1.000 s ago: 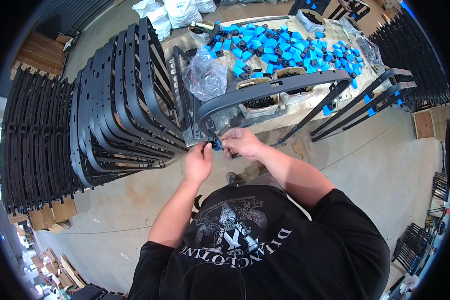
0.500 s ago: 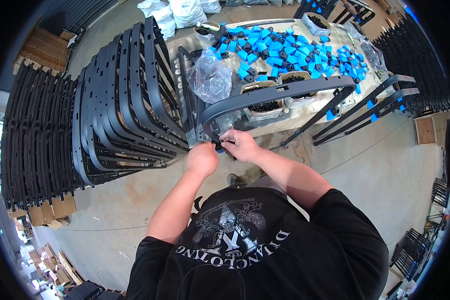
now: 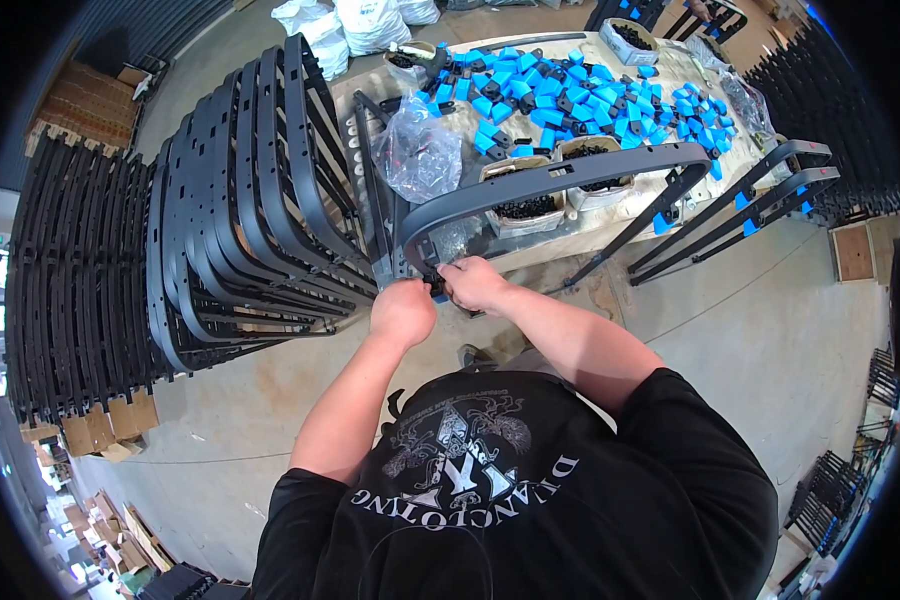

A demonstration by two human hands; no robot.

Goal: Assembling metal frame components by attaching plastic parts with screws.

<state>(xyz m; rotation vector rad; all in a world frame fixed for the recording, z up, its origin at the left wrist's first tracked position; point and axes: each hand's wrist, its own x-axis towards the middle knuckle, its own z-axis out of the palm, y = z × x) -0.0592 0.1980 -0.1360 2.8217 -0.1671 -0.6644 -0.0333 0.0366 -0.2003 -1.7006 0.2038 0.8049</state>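
our left hand [image 3: 402, 312] is curled into a loose fist just left of centre in the frame, pressed against the lower end of the curved dark frame piece [image 3: 530, 185]; we cannot tell what, if anything, sits inside the fingers. our right hand [image 3: 475, 283] is touching it on the right, fingertips pinched shut on a small dark part [image 3: 436, 289] at the same joint, though the part is too small to make out.

the frame piece arches from that joint up and to the right across the middle of the picture, resting over the worktable [image 3: 610, 225]. we judge the main risk is the small part slipping out of the pinch and dropping to the concrete floor [image 3: 270, 400], since both hands crowd one tight spot and hide it from us. a second risk is the long arch swinging if we lean on its end, knocking the tubs of dark fasteners [image 3: 525, 205] beneath it or the clear plastic bag [image 3: 420, 150] just above the hands.

further out, blue plastic pieces [image 3: 570, 95] cover the upper centre, and stacked dark frames [image 3: 240, 210] stand close on the left, near enough to catch an elbow.
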